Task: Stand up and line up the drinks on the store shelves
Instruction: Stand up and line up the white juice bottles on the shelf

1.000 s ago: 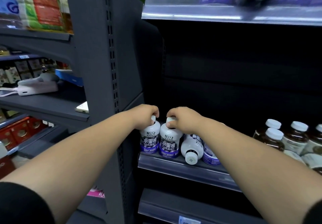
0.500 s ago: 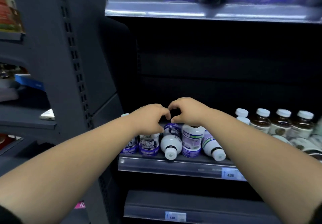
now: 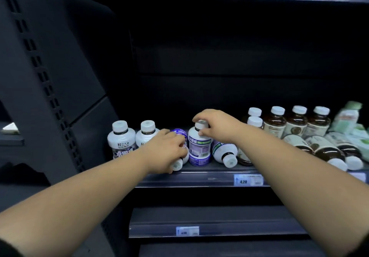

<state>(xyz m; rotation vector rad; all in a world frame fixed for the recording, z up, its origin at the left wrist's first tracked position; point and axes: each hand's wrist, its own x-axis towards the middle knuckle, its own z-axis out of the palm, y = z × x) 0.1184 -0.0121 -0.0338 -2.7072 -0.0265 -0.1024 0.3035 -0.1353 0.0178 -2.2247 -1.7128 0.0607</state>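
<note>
Left grip: your left hand [image 3: 167, 151] curls over the lying bottle [image 3: 180, 136], which points its cap at the front edge of the shelf [image 3: 199, 178], just right of the standing white bottles [image 3: 120, 139] at the shelf's left end.
Right grip: your right hand [image 3: 216, 125] pinches the cap of the upright bottle [image 3: 199, 147], which stands just beside the lying one, near the front edge.
Roll-off risk: the lying bottle's cap is already close to the front edge. If it slips as you tip it up, it probably rolls off the shelf.
Knock risk: your left knuckles are close to the upright bottle. You hold that bottle by its cap alone, so a fast swing could topple it.
Neighbour risk: the second fallen bottle [image 3: 224, 153] lies against the upright one's right side. Shifting the upright bottle may send it rolling toward the front edge.
Left hand change: half a second ago it hovered high, fingertips nearly meeting your right hand. Now it sits lower, on the lying bottle.
Right hand change: it has parted from the left hand and settled on the cap.
</note>
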